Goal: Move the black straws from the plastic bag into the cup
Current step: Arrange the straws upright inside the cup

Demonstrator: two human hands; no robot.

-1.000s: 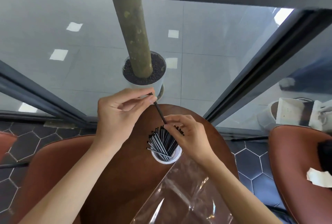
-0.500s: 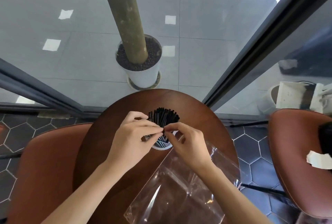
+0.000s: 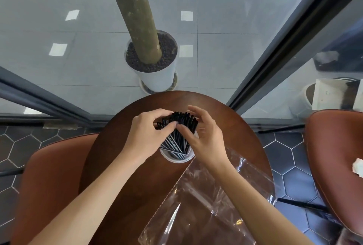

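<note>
straws (image 3: 180,127) all standing in the white cup (image 3: 172,159) on the round table (image 3: 121,166), tops fanned out above the rim. left hand (image 3: 146,138) curled around the bundle's left side, fingers touching the straw tops. right hand (image 3: 204,136) cupped against the right side, fingers half bent and loose, thumb on the straws; can't tell if either hand actually pinches one. clear bag (image 3: 206,205) lies flat on the table just beside the cup, under the right forearm, looks empty. brown chairs (image 3: 49,176) either side.
</note>
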